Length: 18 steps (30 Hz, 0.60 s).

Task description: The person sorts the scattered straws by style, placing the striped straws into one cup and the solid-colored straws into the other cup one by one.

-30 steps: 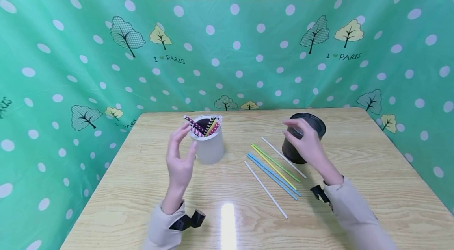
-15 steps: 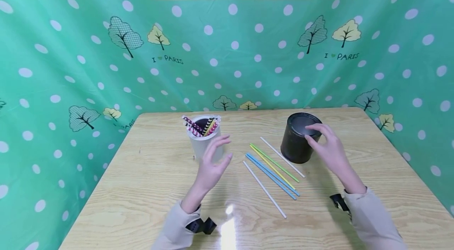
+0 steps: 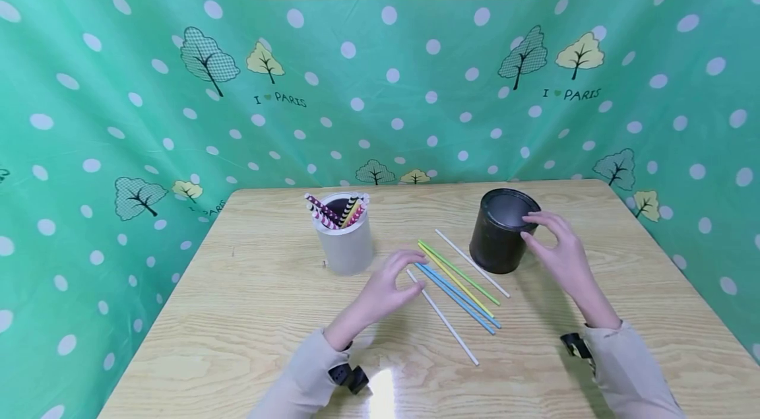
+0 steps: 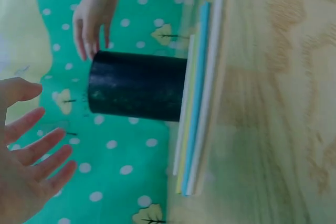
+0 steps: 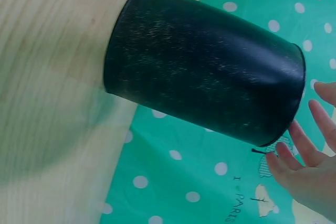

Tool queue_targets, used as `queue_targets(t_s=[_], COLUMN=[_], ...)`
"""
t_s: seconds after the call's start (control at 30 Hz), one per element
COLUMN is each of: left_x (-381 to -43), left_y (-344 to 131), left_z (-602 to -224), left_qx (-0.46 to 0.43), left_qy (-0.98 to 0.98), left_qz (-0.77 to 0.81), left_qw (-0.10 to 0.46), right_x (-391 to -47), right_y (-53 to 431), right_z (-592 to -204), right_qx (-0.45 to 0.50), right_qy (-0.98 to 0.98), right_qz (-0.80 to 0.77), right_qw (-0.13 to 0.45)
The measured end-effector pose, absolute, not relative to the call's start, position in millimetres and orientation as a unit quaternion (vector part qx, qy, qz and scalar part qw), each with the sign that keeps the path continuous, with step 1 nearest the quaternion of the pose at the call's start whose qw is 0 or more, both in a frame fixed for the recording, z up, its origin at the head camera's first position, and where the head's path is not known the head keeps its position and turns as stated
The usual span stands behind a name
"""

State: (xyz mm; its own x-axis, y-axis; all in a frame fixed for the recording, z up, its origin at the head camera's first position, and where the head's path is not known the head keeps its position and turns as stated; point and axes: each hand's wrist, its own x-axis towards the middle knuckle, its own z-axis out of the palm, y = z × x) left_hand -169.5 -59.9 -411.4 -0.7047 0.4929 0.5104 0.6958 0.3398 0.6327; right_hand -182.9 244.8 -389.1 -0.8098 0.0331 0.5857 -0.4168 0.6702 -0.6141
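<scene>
My left hand [image 3: 386, 290], fingers relaxed and apart, hovers by the upper ends of several loose straws; nothing is in it. On the table lie a near white straw [image 3: 443, 317], blue straws [image 3: 458, 294], a yellow straw [image 3: 456, 281], a green straw [image 3: 460, 273] and a far white straw [image 3: 472, 263]. My right hand [image 3: 561, 257] is at the right rim of an upright black cup [image 3: 495, 244], its fingers loosely bent. In the right wrist view its fingertips [image 5: 275, 161] are beside the cup's rim; contact is unclear.
Left of the straws stands a white cup [image 3: 347, 251] holding several patterned straws [image 3: 323, 211]. Both cups stand on a wooden table [image 3: 237, 313]. Behind the table's far edge hangs a green dotted curtain [image 3: 398, 96].
My left hand has moved right from beside the white cup to the loose straws. My right hand has drawn back rightward from above the black cup to its right rim.
</scene>
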Motion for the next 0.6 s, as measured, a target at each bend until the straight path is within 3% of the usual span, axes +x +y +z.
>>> queue_targets(t_s=[0.6], left_x=[-181.3], left_y=[-45.7], left_z=[-437.7], left_qx=[-0.411], left_qy=[-0.871], left_qz=[-0.270], left_qw=[0.001], right_x=[-191.5], right_y=[248.5], right_z=[-401.4], right_qx=[0.107], right_qy=[-0.867], right_qz=[0.397], right_qw=[0.282])
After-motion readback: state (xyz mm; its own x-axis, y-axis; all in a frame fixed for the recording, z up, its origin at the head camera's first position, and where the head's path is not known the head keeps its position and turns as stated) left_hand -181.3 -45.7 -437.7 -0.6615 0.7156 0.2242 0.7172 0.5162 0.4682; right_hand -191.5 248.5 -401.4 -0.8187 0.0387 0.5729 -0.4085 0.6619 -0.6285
